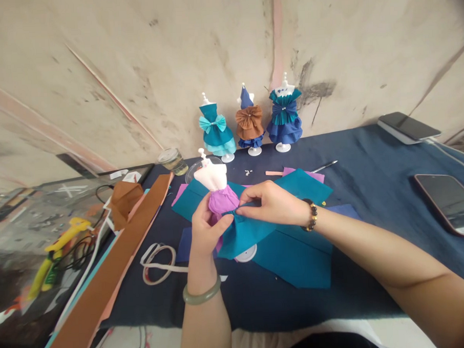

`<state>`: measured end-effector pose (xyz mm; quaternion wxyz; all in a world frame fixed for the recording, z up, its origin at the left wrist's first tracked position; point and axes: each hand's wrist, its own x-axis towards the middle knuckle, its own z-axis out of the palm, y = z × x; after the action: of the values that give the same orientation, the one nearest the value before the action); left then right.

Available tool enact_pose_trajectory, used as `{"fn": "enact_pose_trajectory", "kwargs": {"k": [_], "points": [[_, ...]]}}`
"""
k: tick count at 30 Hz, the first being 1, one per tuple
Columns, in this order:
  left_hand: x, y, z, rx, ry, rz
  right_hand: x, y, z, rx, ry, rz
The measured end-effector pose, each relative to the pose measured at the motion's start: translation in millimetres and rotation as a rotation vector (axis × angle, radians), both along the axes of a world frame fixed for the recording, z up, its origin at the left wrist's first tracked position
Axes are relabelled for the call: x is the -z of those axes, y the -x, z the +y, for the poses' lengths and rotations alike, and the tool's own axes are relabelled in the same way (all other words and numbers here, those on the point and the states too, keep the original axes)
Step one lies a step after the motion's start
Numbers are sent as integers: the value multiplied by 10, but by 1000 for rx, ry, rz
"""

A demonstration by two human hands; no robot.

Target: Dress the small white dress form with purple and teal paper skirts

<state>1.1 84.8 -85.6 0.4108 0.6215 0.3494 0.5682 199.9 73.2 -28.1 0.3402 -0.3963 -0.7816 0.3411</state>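
Observation:
A small white dress-form mannequin stands tilted in front of me, wrapped at the waist in purple paper. My left hand is closed around its lower body, thumb toward the front. Between the thumb and fingers of my right hand is the gathered upper edge of a teal paper strip, pinched against the skirt beside my left thumb. The strip hangs down over the round white base. Under it lie more teal sheets on the dark cloth.
Three dressed mannequins stand along the wall. A roll of tape and long brown paper strips lie at left, near a yellow glue gun and a lidded cup. Phones and a pen are to the right.

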Motion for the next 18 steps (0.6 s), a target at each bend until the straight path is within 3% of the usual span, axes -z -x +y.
{"fn": "enact_pose_trajectory", "kwargs": {"k": [11,18], "points": [[-82,-23,-51,-18,27,51,-8,-29,12,-39,27,-1],[-45,0,-9,-51,21,28,-40,-84,17,-73,35,9]]}}
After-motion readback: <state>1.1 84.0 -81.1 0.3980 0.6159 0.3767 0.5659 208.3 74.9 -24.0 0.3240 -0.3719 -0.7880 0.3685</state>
